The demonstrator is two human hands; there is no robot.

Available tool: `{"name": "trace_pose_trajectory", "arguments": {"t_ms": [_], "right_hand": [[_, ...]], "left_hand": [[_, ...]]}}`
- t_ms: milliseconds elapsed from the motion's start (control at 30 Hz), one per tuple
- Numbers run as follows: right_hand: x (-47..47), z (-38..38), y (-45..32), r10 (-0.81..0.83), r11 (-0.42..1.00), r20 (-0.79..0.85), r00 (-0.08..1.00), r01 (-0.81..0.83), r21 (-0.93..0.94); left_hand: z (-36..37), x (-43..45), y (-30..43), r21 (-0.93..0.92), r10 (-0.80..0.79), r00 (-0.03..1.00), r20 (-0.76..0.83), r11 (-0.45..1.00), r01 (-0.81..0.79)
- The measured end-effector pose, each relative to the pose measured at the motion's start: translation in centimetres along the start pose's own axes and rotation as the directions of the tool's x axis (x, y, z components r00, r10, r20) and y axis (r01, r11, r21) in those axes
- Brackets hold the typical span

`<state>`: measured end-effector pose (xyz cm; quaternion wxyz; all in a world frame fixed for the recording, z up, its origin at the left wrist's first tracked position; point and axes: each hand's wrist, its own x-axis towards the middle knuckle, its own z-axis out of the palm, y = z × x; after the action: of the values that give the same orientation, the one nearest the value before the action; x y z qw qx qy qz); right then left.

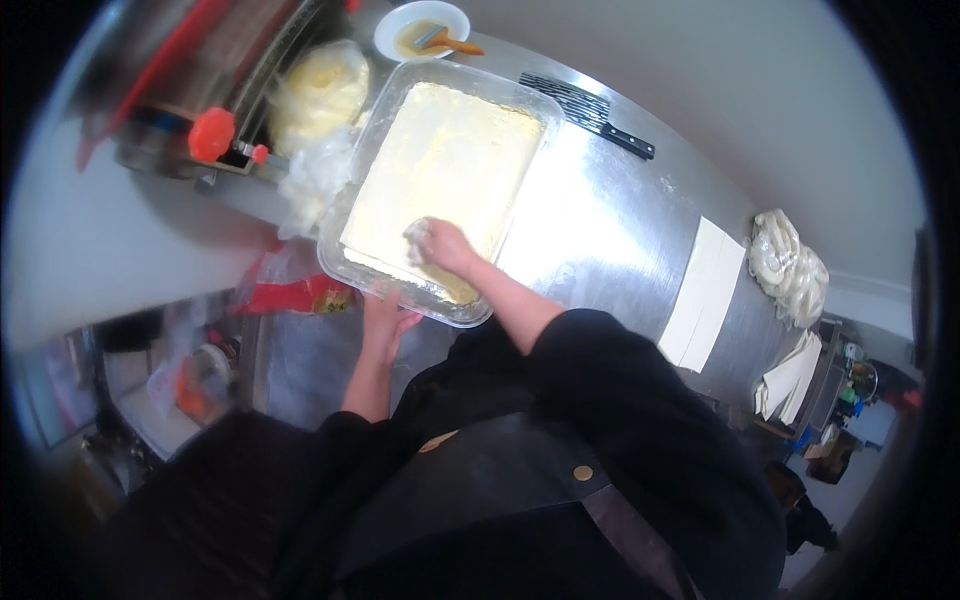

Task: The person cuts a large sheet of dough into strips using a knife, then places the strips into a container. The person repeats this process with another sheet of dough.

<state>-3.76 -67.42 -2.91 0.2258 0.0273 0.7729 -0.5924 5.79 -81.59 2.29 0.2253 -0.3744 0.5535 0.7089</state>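
A clear plastic tub (538,161) stands on the steel worktop, tilted in the view. Inside it lies a broad, pale yellow slab (450,165), dusted with a whitish powder. My right hand (442,244) is over the near part of the slab, its fingers curled; what is inside them cannot be made out. With my left hand (386,319) I grip the tub's near rim from below, the fingertips blurred behind the clear plastic.
Bagged dough (322,90) lies left of the tub, by a machine with a red knob (211,135). Beyond are a white bowl (386,34) with a brush (450,41) and a cleaver (592,112). Flat dough sheets (701,292), bagged dough strips (787,262) and folded sheets (787,379) lie right.
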Motion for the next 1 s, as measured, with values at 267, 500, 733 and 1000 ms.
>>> {"name": "trace_pose_trajectory", "arguments": {"t_ms": [267,500,733,1000], "right_hand": [[-6.7,0.3,-2.1,-0.019,0.867,0.055,0.998,0.044,-0.496],[-12.6,-10.0,0.4,-0.290,0.951,-0.427,0.856,0.209,-0.226],[-21.5,-32.0,11.1,-0.032,0.874,-0.689,0.724,-0.314,-0.371],[-18.4,-49.9,18.6,-0.123,0.594,-0.532,0.838,-0.367,-0.716]], "left_hand": [[-1.6,1.7,-3.2,-0.076,0.141,0.986,0.093,0.988,-0.134],[-1.7,1.1,-3.3,-0.139,0.000,0.984,0.180,0.990,0.026],[0.8,-5.6,-4.2,0.492,-0.412,0.805,0.427,0.852,0.175],[11.4,-10.6,-8.1,0.444,-0.338,0.905,0.257,0.873,0.200]]}}
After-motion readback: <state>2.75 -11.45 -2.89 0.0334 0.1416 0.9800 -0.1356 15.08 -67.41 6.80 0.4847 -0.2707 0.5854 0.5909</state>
